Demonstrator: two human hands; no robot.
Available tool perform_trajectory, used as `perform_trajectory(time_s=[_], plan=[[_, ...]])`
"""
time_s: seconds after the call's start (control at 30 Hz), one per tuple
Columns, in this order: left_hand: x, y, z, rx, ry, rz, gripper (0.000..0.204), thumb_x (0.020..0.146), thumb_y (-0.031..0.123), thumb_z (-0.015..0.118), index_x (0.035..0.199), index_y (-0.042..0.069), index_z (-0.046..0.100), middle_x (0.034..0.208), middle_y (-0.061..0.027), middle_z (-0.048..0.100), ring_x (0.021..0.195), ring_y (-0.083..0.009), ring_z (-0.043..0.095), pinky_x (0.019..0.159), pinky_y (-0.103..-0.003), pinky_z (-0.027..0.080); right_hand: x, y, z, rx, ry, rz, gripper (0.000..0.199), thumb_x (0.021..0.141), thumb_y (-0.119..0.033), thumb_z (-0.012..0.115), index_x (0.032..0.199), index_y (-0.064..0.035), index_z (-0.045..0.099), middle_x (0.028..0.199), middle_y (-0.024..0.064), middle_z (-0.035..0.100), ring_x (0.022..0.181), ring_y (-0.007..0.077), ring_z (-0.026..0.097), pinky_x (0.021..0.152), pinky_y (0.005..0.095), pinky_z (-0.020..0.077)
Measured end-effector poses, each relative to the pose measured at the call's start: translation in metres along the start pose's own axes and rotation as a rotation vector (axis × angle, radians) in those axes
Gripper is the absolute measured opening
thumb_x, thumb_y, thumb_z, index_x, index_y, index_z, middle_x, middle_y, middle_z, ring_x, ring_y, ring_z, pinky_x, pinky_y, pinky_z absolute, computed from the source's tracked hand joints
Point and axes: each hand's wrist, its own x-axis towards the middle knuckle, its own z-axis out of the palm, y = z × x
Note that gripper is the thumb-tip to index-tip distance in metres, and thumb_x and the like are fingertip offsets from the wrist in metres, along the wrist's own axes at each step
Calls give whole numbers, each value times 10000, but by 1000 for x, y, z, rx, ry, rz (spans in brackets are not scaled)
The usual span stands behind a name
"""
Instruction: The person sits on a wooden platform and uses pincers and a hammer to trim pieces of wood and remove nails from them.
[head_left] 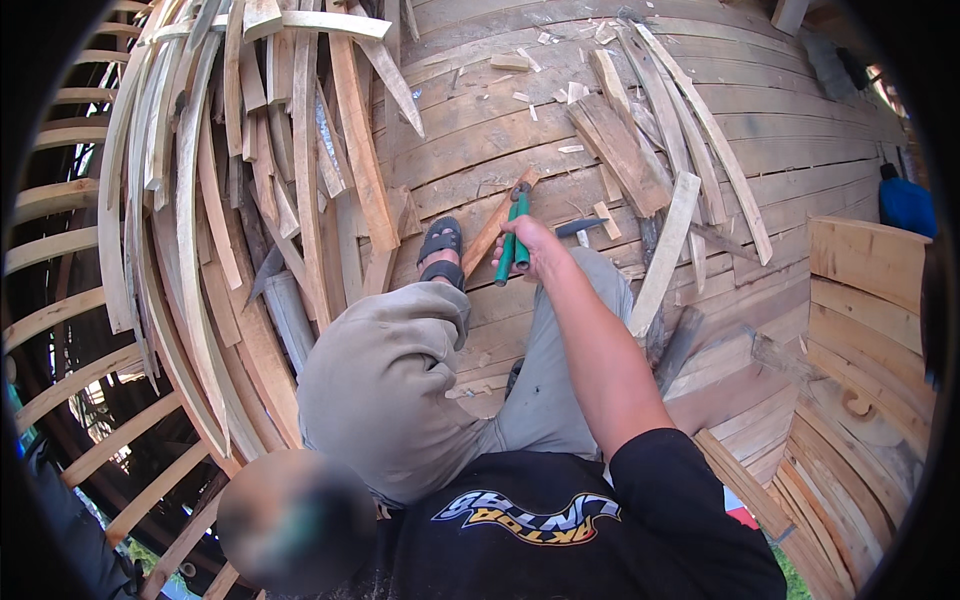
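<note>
My right hand [532, 245] is closed round the green handles of a pair of pincers [517, 228]. Their rusty head lies at the far end of a narrow wooden strip [489, 235] on the floor. The strip's near end is beside my sandalled foot [442, 250]; whether the foot presses on it I cannot tell. Just right of my hand lies a dark, pointed, blade-like piece [580, 227], with a small wood offcut [606, 220] by it. My left hand is not in view. A blurred round patch covers the lower left.
Long, curved wooden strips [205, 250] are heaped on the left, over slats with gaps. More boards [622, 155] and pale strips [665, 255] lie to the right on the plank floor [760, 110], among scattered chips. A wooden panel [870, 290] stands at the far right, near a blue object [905, 205].
</note>
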Motion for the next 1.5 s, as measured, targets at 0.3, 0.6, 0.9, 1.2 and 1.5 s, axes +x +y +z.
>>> perform_trajectory(time_s=[0.3,0.6,0.9,1.2,1.5], plan=[[29,11,-37,-155,-78,-74,496,917,415,615,1180,-3,561,1075,-160,646,928,-287,662,779,-418,539,-9,4,9,-23,70,-1,126,939,-139,540,955,-17,510,771,74,553,600,200,594,536,407,578],[149,174,-63,-167,-429,-14,578,921,494,588,1176,-24,571,1067,-156,646,893,-264,664,755,-411,547,-8,4,21,-28,188,29,142,935,-142,552,961,-4,530,778,81,548,596,201,589,515,405,570],[185,307,38,85,-736,-314,704,776,691,632,996,23,592,859,-137,611,655,-225,621,610,-410,546,-6,15,53,-48,322,-11,304,927,-191,473,1028,62,607,860,162,634,630,233,616,515,408,556],[216,311,41,73,-856,-371,440,846,500,619,862,60,620,711,-93,629,565,-188,608,477,-309,495,-6,3,36,78,52,67,230,883,-135,521,1065,-7,579,888,118,636,745,230,656,646,442,585],[191,320,57,18,-641,-207,399,829,470,638,857,74,592,736,-81,602,565,-184,577,500,-332,479,-32,7,25,219,37,124,274,853,-169,552,1065,4,539,873,124,589,758,243,641,603,427,570]])
